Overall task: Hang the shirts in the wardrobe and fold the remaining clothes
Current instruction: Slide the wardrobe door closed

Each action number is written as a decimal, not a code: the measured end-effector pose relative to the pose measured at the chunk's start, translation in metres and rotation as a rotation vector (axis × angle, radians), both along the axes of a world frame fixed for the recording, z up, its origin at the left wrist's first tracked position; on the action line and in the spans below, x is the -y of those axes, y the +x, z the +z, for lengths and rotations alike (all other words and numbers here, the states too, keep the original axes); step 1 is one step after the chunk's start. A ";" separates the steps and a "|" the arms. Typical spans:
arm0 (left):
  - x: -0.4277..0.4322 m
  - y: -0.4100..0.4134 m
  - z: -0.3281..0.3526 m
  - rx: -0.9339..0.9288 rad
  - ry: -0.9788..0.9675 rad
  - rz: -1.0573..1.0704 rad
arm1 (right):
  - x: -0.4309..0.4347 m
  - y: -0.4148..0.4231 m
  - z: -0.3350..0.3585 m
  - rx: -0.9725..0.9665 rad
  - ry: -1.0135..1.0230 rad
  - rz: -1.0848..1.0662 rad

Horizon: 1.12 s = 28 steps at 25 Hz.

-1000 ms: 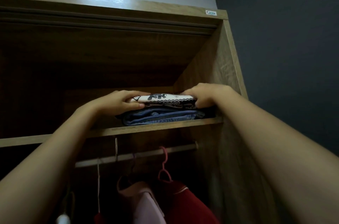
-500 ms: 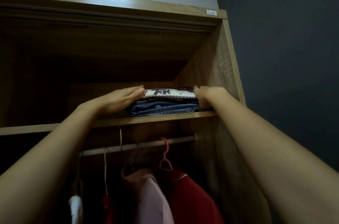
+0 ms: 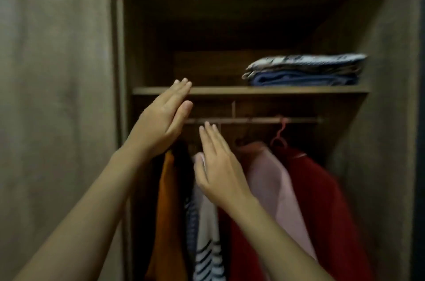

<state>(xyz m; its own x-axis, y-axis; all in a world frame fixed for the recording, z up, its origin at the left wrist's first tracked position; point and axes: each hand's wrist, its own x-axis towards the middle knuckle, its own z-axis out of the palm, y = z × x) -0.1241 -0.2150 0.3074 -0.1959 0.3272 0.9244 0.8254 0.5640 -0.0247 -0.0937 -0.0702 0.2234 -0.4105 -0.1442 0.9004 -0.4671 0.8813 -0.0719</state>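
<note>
A folded stack of clothes [image 3: 303, 71], a patterned white piece on blue ones, lies on the wardrobe shelf [image 3: 230, 90] at the right. Below, shirts hang on the rail [image 3: 253, 120]: an orange one [image 3: 166, 211], a striped one [image 3: 207, 234], a pink one [image 3: 271, 186] and a red one [image 3: 322, 200]. My left hand [image 3: 164, 121] is raised in front of the shelf edge with straight fingers and holds nothing. My right hand [image 3: 218, 165] is in front of the hanging shirts, fingers straight, empty.
The wardrobe's sliding door [image 3: 57, 108] covers the left half. The wardrobe's right side wall [image 3: 386, 119] stands close beside the stack. A pink hanger [image 3: 279, 135] carries the red shirt.
Both hands have let go of the folded stack and drawn back down and left. The view has dropped, showing more of the hanging shirts.
</note>
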 end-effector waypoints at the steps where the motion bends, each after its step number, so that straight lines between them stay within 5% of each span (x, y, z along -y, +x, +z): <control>1: 0.025 0.001 -0.023 -0.018 0.021 0.040 | 0.025 0.000 -0.031 0.032 0.021 0.032; 7: 0.149 -0.010 -0.163 0.156 0.082 0.288 | 0.143 0.007 -0.193 0.254 0.305 0.210; 13: 0.210 -0.022 -0.321 0.361 -0.112 0.525 | 0.186 -0.017 -0.335 0.612 0.803 0.322; 21: 0.199 -0.069 -0.397 0.429 -0.194 0.609 | 0.165 -0.085 -0.377 0.357 1.442 0.045; 28: 0.200 -0.089 -0.415 0.322 -0.154 0.583 | 0.157 -0.105 -0.379 0.291 1.554 0.103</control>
<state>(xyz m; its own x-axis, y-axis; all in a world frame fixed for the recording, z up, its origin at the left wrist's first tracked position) -0.2134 -0.4149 -0.1079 -0.6372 0.2085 0.7419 0.3678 0.9283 0.0551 -0.1983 -0.2271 -0.1561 -0.4661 -0.8488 -0.2495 -0.6588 0.1447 0.7383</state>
